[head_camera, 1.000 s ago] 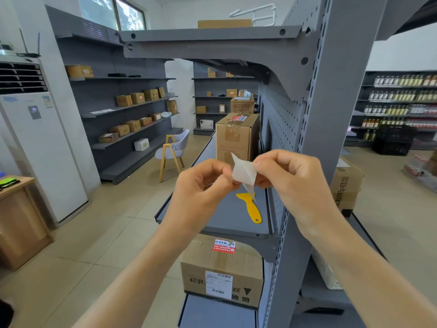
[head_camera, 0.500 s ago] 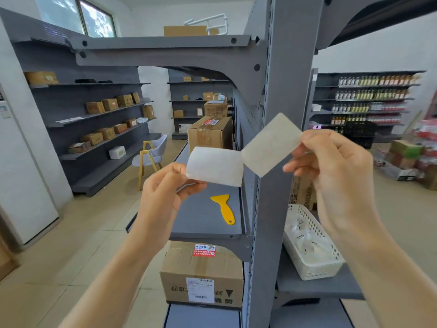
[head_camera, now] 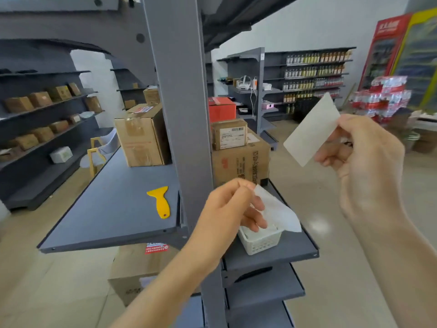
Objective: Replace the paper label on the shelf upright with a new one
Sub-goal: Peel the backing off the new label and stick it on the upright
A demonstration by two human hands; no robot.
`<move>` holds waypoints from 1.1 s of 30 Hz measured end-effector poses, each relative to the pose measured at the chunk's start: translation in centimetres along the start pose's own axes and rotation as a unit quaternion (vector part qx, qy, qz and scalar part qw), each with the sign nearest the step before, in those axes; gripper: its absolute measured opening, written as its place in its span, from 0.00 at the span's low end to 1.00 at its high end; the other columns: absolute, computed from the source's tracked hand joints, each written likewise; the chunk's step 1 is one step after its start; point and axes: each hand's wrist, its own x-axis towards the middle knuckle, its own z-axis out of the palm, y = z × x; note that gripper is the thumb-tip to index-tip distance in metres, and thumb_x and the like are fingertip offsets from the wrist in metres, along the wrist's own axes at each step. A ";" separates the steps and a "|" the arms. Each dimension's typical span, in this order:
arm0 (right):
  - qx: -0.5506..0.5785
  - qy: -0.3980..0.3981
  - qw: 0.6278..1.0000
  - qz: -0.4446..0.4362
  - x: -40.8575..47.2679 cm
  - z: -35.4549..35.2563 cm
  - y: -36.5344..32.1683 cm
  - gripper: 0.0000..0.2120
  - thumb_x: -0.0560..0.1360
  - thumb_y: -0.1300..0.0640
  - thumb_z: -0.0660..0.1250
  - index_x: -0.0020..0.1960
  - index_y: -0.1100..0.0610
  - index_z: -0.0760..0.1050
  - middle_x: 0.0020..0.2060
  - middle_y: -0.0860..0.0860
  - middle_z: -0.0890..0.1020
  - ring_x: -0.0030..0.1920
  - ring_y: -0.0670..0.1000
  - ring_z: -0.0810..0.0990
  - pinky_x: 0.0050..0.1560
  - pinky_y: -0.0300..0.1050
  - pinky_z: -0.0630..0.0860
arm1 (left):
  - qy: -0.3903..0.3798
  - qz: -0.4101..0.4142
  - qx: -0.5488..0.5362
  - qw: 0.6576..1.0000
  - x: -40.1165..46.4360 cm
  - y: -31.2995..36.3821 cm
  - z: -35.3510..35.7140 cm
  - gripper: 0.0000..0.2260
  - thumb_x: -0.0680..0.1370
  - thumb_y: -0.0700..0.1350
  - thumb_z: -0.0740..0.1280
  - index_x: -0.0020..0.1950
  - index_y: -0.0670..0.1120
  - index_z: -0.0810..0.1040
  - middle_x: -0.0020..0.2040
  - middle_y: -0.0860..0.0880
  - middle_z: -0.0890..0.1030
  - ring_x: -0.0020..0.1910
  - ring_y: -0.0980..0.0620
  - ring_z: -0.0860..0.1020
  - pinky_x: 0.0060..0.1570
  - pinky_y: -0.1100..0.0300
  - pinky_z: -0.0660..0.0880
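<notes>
The grey shelf upright (head_camera: 182, 119) runs top to bottom through the middle of the view, its face bare here. My right hand (head_camera: 364, 162) is raised to its right and pinches a white rectangular label (head_camera: 312, 133) by one short edge. My left hand (head_camera: 231, 209) is lower, in front of the upright's right edge, and holds a limp white backing sheet (head_camera: 279, 211) just above a small white basket (head_camera: 260, 240) on the right-hand shelf.
A yellow plastic scraper (head_camera: 160, 201) lies on the left grey shelf board (head_camera: 106, 209). Cardboard boxes (head_camera: 142, 136) stand on both shelves and one sits below. Bottle shelves and stacked drink packs (head_camera: 380, 100) are at the far right; tiled floor lies on both sides.
The two sheets have come fully apart. My left hand dropped with the backing sheet towards the basket; my right hand swung right with the label. The view turned right.
</notes>
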 end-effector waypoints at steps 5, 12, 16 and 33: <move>-0.074 0.035 0.996 0.028 2.5 -3.9 2.7 0.08 0.77 0.58 0.66 0.41 0.58 0.81 0.37 0.53 0.81 0.26 0.50 0.77 0.31 0.46 0.70 | 0.083 -0.148 0.033 0.985 6.6 -6.1 2.8 0.10 0.82 0.43 0.60 0.46 0.41 0.79 0.39 0.47 0.80 0.30 0.54 0.80 0.36 0.61 0.78; -0.145 0.016 0.983 0.108 5.3 -4.8 8.3 0.08 0.76 0.60 0.66 0.40 0.57 0.82 0.30 0.46 0.80 0.24 0.48 0.76 0.26 0.39 0.70 | 0.163 -0.208 0.069 0.962 13.7 -11.0 3.6 0.09 0.81 0.45 0.58 0.53 0.45 0.78 0.41 0.45 0.82 0.38 0.46 0.83 0.43 0.56 0.82; -0.181 -0.007 0.973 0.143 6.0 -4.2 11.2 0.09 0.76 0.59 0.66 0.38 0.54 0.82 0.33 0.47 0.81 0.23 0.47 0.76 0.26 0.39 0.71 | 0.164 -0.206 0.083 0.961 14.6 -11.8 3.7 0.10 0.77 0.51 0.60 0.48 0.47 0.77 0.45 0.44 0.82 0.46 0.44 0.84 0.56 0.46 0.82; -0.230 -0.008 0.963 0.139 5.7 -2.3 12.5 0.08 0.74 0.56 0.66 0.39 0.54 0.83 0.31 0.44 0.82 0.25 0.45 0.78 0.32 0.42 0.75 | 0.180 0.063 0.221 0.956 12.8 -7.8 3.1 0.12 0.79 0.40 0.64 0.57 0.55 0.68 0.48 0.53 0.71 0.46 0.53 0.73 0.41 0.59 0.73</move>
